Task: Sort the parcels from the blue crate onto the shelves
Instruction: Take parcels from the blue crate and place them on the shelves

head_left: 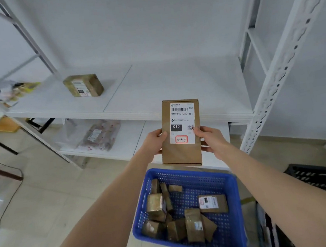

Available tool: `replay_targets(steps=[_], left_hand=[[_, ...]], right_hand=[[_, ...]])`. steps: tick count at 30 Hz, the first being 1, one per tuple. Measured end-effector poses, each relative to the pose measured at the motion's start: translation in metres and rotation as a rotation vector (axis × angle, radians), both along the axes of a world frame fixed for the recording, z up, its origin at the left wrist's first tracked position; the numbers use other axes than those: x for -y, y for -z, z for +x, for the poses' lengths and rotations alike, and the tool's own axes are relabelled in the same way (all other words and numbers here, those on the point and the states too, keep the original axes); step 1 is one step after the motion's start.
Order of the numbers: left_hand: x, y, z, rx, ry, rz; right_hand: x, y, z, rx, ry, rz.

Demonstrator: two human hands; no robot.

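Both hands, left (156, 143) and right (212, 139), grip one parcel (181, 133) above the crate (233, 206). Two parcels shelved (174, 86); roughly ten left in the crate.

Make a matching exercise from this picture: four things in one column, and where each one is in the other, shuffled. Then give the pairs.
Things
1. flat cardboard box
2. taped brown box
3. plastic-wrapped parcel
4. blue crate

Places
a. on the lower shelf
b. nearest the camera, with small parcels in it
c. held upright between the left hand and the right hand
d. on the higher shelf

Pairs: 1-c, 2-d, 3-a, 4-b
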State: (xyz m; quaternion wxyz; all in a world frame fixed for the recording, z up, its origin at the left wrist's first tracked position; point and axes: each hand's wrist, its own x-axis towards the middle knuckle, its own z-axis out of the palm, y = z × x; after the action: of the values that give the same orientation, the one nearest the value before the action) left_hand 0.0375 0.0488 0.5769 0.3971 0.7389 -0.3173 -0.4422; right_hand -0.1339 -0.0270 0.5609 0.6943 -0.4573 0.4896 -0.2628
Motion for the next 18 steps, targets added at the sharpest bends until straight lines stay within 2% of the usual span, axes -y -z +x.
replay_targets(steps=[10, 18], left_hand=[[-0.024, -0.022, 0.033, 0.068, -0.099, -0.105], [-0.053, -0.03, 0.122, 0.102, -0.094, -0.106]], right_hand=[[-0.016, -0.014, 0.044, 0.002, -0.021, -0.026], [-0.049, -0.03, 0.124, -0.019, -0.044, -0.09]])
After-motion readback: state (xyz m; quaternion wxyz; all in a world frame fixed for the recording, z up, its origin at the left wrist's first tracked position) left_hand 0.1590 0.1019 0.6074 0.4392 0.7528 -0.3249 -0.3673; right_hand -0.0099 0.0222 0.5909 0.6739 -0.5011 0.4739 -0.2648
